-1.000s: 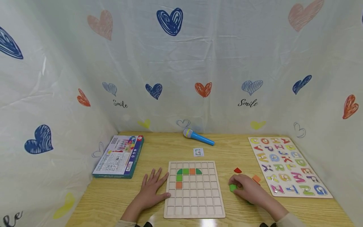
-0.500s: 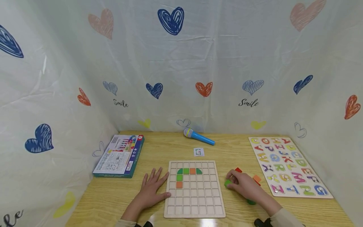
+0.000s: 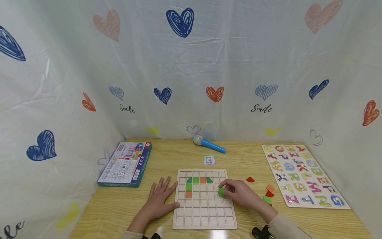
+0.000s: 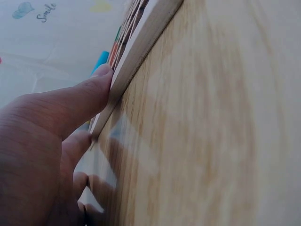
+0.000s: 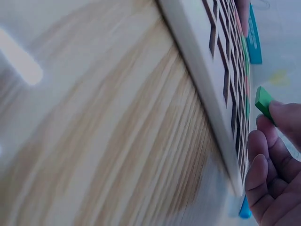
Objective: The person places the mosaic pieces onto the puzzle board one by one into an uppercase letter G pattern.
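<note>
My right hand (image 3: 240,192) pinches a green square tile (image 3: 221,192) between thumb and fingertips, over the right side of the wooden grid board (image 3: 204,227). In the right wrist view the tile (image 5: 264,101) stands out past the thumb, tilted, above the board's edge. My left hand (image 3: 160,200) lies spread on the table, thumb and index fingertips at the board's left edge; the left wrist view shows the thumb (image 4: 96,89) against that edge. Green and orange pieces sit in the board's cells: a row near the top with rounded green ends, then a green square (image 3: 189,187) and an orange square (image 3: 189,195) below.
Right of the board lie a red piece (image 3: 250,179), an orange square (image 3: 270,188), another red piece (image 3: 270,194) and a green square (image 3: 267,199). Farther right is an alphabet board (image 3: 304,176). Behind are a patterned card (image 3: 209,160) and a blue toy microphone (image 3: 210,144); a box (image 3: 124,164) lies left.
My right hand has moved left from the loose pieces to above the board, carrying the green square tile. The loose pieces at right are now uncovered. My left hand has stayed in place.
</note>
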The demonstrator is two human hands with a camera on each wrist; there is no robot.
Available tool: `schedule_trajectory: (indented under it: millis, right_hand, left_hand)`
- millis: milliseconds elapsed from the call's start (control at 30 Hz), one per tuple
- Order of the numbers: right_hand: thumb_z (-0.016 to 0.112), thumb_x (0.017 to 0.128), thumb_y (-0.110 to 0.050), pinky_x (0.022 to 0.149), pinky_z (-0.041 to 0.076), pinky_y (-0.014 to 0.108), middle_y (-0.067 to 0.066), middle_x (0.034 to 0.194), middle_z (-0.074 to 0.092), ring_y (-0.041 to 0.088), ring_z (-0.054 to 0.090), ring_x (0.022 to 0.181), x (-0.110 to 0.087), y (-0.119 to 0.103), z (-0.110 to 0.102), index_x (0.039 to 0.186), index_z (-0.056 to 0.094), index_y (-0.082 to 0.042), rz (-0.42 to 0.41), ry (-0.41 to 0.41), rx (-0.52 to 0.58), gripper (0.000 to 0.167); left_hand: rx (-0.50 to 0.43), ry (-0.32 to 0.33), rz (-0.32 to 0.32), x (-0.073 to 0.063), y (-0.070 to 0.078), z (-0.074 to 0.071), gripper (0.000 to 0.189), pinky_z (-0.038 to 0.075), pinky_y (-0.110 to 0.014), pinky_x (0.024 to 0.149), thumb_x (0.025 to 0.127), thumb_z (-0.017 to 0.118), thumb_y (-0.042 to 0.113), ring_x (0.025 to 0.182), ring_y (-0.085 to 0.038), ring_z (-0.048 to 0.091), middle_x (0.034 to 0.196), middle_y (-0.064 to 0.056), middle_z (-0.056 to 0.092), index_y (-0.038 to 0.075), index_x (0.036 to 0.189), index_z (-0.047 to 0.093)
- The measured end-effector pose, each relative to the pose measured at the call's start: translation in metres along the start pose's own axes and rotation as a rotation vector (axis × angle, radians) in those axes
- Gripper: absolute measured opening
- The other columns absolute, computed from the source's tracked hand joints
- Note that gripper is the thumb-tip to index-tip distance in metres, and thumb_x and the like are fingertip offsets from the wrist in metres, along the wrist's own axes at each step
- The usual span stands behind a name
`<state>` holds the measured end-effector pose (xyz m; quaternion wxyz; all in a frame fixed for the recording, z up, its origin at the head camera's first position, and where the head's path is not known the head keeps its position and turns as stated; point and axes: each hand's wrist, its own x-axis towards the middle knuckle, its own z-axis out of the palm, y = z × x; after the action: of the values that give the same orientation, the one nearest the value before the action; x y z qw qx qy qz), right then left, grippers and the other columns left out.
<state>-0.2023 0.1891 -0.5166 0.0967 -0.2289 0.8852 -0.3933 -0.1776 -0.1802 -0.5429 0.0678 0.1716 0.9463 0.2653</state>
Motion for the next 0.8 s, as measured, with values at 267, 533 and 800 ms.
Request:
schedule_trajectory:
  millis: [267, 533, 800]
  right_hand:
    - [0.064, 0.100, -0.015, 0.065, 0.048, 0.022, -0.013, 0.081, 0.061, 0.002, 0.053, 0.070, 0.021, -0.023, 0.029, 0.107, 0.070, -0.021, -0.081, -0.052, 0.017, 0.011]
    - [0.068, 0.098, -0.014, 0.066, 0.048, 0.021, -0.014, 0.079, 0.062, 0.000, 0.053, 0.070, 0.037, -0.047, 0.057, 0.102, 0.071, -0.021, -0.135, -0.074, 0.052, 0.009]
    - [0.067, 0.098, -0.014, 0.063, 0.047, 0.018, -0.017, 0.077, 0.060, -0.003, 0.052, 0.065, 0.044, -0.065, 0.078, 0.101, 0.070, -0.022, -0.123, -0.102, 0.009, 0.010]
  left_hand:
    - [-0.015, 0.010, 0.021, -0.002, 0.000, 0.000, 0.081, -0.003, -0.068, 0.118, 0.091, 0.067, 0.058, 0.153, -0.047, 0.007, 0.166, -0.020, 0.022, 0.018, 0.157, 0.043]
    - [-0.002, 0.006, -0.003, -0.001, 0.000, -0.001, 0.081, -0.005, -0.066, 0.119, 0.091, 0.065, 0.060, 0.154, -0.044, 0.005, 0.167, -0.016, 0.021, 0.021, 0.157, 0.041]
    - [0.001, 0.012, 0.006, 0.000, -0.002, 0.001, 0.080, -0.004, -0.066, 0.119, 0.091, 0.065, 0.061, 0.154, -0.044, 0.006, 0.167, -0.016, 0.022, 0.021, 0.157, 0.042]
